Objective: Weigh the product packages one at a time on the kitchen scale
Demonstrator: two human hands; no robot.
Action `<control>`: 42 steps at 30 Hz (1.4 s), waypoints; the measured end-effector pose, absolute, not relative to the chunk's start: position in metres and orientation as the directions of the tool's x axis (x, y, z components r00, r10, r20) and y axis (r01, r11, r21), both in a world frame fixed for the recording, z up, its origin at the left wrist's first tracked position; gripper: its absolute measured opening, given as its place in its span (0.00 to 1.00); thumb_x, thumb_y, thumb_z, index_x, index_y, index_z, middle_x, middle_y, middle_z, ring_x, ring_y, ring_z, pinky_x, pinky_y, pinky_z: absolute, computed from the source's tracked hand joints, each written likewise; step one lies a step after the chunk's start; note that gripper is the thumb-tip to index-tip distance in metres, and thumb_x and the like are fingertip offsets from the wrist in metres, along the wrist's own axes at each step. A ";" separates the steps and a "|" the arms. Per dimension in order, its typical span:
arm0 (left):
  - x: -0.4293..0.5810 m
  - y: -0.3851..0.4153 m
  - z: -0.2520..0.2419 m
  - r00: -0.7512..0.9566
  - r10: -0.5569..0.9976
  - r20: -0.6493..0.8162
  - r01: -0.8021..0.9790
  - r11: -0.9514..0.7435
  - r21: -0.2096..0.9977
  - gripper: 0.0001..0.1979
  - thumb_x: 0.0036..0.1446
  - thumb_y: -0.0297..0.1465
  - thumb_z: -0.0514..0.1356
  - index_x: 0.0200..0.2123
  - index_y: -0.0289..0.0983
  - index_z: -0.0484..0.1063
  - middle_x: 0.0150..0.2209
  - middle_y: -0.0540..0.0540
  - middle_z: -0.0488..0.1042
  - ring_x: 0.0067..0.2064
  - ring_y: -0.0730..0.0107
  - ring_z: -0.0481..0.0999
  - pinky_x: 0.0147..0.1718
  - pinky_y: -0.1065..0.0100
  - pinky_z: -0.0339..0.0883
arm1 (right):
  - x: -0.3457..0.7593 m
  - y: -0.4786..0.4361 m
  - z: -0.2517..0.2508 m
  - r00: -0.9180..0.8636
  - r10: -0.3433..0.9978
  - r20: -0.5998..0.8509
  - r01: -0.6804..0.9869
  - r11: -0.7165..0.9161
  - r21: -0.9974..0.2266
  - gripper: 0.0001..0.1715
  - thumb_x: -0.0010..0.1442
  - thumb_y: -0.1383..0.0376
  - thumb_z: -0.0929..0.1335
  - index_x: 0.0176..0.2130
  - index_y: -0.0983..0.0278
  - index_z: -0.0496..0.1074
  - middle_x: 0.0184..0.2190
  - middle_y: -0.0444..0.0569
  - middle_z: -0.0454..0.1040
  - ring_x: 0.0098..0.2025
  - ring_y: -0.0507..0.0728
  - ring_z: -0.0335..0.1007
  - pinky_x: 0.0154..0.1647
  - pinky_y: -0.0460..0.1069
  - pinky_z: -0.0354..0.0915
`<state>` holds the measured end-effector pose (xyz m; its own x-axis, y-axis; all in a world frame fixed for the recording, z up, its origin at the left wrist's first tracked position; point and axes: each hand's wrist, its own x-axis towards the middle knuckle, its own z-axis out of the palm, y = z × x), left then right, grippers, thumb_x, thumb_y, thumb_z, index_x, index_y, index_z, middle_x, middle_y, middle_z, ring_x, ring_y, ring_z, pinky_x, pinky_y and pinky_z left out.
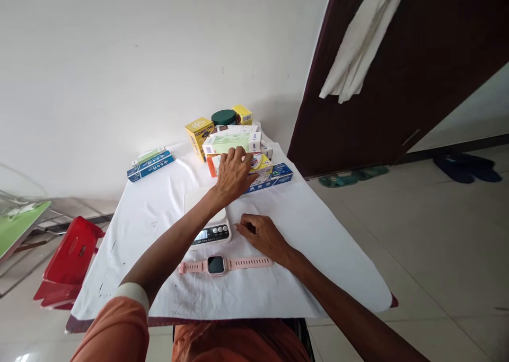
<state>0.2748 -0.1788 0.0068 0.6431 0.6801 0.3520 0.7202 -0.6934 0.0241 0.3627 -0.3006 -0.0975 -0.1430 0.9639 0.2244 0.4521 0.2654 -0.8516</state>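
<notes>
My left hand (233, 174) reaches across the table to a stack of small boxes. Its fingers rest on a white and orange box (254, 163) under a pale green and white box (233, 141); whether they grip it is hidden. My right hand (262, 236) lies on the white cloth (159, 219) with its fingers curled in, beside a small digital scale (209, 229). A pink smartwatch (217, 265) lies flat near the front edge, just in front of both hands.
A yellow box (198, 134), a dark green lidded jar (223, 117) and another yellow box (242, 114) stand at the back. Blue boxes lie at the left (150, 166) and right (278, 174). A red stool (71, 256) and a dark door (397, 76) flank the table.
</notes>
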 end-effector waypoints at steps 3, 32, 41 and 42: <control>0.256 -0.184 0.005 0.641 0.657 0.398 0.697 -0.715 0.056 0.28 0.64 0.51 0.60 0.59 0.40 0.66 0.56 0.35 0.68 0.56 0.47 0.67 0.54 0.49 0.62 | 0.363 -0.303 -0.098 -0.154 0.963 0.220 0.449 0.266 -0.853 0.21 0.65 0.57 0.64 0.24 0.60 0.56 0.20 0.40 0.61 0.25 0.52 0.59 0.29 0.48 0.55; -0.016 0.019 -0.028 -0.037 0.999 0.040 0.997 0.039 -0.061 0.29 0.54 0.42 0.65 0.56 0.37 0.67 0.61 0.30 0.65 0.65 0.36 0.62 0.62 0.45 0.55 | 0.367 -0.296 -0.106 -0.122 0.990 0.074 0.470 0.123 -0.874 0.28 0.69 0.49 0.64 0.24 0.59 0.54 0.20 0.40 0.56 0.22 0.51 0.53 0.23 0.47 0.54; -0.031 -0.060 0.011 0.118 0.989 0.092 0.993 -0.120 0.021 0.30 0.55 0.51 0.63 0.55 0.39 0.72 0.51 0.39 0.70 0.53 0.48 0.72 0.55 0.52 0.67 | 0.367 -0.298 -0.106 -0.131 0.980 0.149 0.495 0.195 -0.847 0.25 0.68 0.53 0.64 0.24 0.60 0.56 0.20 0.39 0.58 0.23 0.50 0.54 0.26 0.47 0.54; -0.028 -0.075 0.017 0.160 0.981 0.110 0.986 -0.163 0.026 0.31 0.55 0.51 0.64 0.56 0.39 0.72 0.50 0.39 0.70 0.52 0.49 0.73 0.55 0.52 0.68 | 0.366 -0.298 -0.106 -0.131 0.979 0.155 0.495 0.200 -0.845 0.25 0.68 0.54 0.64 0.24 0.60 0.56 0.20 0.39 0.58 0.23 0.50 0.54 0.27 0.47 0.54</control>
